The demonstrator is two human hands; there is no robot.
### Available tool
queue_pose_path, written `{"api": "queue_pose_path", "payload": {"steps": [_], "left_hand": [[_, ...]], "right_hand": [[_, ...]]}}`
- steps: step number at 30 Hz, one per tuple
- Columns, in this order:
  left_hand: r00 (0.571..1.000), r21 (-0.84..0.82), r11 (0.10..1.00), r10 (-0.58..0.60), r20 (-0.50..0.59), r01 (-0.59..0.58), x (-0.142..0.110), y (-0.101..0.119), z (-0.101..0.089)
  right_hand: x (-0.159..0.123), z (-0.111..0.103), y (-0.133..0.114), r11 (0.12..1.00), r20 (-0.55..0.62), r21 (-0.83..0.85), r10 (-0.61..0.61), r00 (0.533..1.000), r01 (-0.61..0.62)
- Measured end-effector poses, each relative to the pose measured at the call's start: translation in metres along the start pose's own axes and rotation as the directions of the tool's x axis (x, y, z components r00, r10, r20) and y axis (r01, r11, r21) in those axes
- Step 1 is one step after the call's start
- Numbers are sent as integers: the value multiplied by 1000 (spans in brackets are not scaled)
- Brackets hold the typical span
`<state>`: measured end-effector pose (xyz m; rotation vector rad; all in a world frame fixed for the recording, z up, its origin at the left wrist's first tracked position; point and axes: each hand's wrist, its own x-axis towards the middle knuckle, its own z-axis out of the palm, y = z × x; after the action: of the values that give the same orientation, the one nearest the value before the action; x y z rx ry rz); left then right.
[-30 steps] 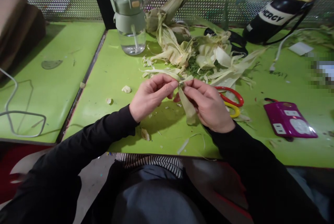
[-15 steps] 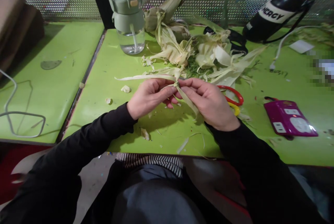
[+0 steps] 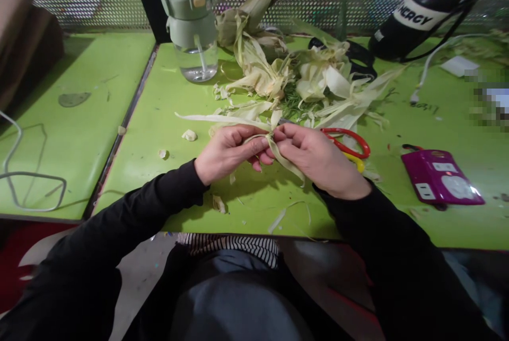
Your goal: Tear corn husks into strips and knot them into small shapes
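Pale strips of corn husk cross at a small knot between my hands, above the green table. My left hand pinches the husk just left of the knot, thumb on top. From the right, my right hand has thumb and fingers closed on the same piece. One strip hangs below the knot toward the right palm, and a long one reaches out to the left over my left hand. Behind lies a pile of corn husks. Scissors with red and yellow handles lie partly hidden beside my right hand.
A water bottle stands at the back left, and a black bottle leans at the back right. A purple power socket rests on the right. Husk scraps lie near the front edge. A white cable runs at right.
Both hands stay together around the knot. The husk has turned: a long strip now points left and a short end stands up, while the hanging strip has swung toward my right palm.
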<state>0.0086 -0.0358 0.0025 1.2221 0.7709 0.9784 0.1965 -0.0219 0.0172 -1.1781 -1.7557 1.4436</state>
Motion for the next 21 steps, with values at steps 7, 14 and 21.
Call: {"api": "queue_pose_path", "payload": {"steps": [7,14,21], "left_hand": [[994,30,1000,6,-111,-3,0,2,0],[988,97,995,-3,-151,18,4,4,2],[984,-28,999,-51,-169,47,2,3,3]], "right_hand": [[1,2,4,976,-161,-89,-212,964,200],[-1,12,1,863,-239,-371,-445,863,343],[2,11,4,845,-170,-424,-427,888,325]]}}
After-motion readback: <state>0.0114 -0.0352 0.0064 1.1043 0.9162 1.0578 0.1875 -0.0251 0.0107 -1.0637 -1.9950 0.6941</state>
